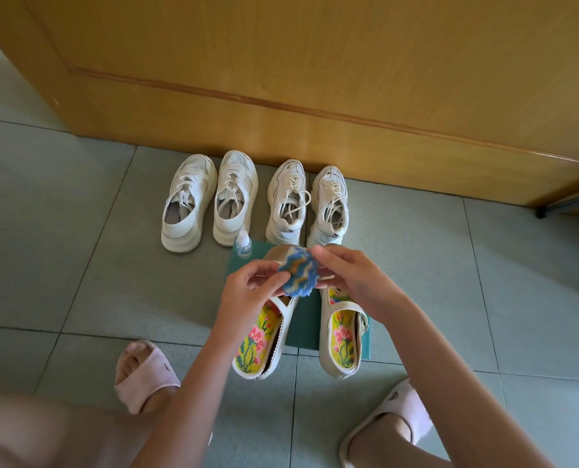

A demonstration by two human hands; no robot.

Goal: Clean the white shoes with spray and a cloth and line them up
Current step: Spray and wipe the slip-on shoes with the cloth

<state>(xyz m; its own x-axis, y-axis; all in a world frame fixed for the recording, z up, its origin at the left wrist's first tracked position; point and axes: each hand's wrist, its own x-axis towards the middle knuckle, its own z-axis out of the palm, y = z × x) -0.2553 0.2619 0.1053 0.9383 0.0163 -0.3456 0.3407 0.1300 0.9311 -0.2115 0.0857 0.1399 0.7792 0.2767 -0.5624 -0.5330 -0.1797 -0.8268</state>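
Observation:
A bunched blue and white cloth (297,271) is held between both hands over the floor. My left hand (247,288) pinches its left side and my right hand (350,276) pinches its right side. Under the hands a pair of cream slip-on shoes with flowered insoles, one left (264,342) and one right (343,336), lies on a green mat (306,327). A small clear spray bottle (243,244) stands at the mat's far left corner. Two pairs of white sneakers, the left pair (208,201) and the right pair (308,204), stand in a row against the door.
A wooden door (315,79) closes off the far side. My feet in pink slippers rest on the grey tiles, one at the left (144,376) and one at the right (387,420). Grey floor tiles (62,231) spread out on both sides.

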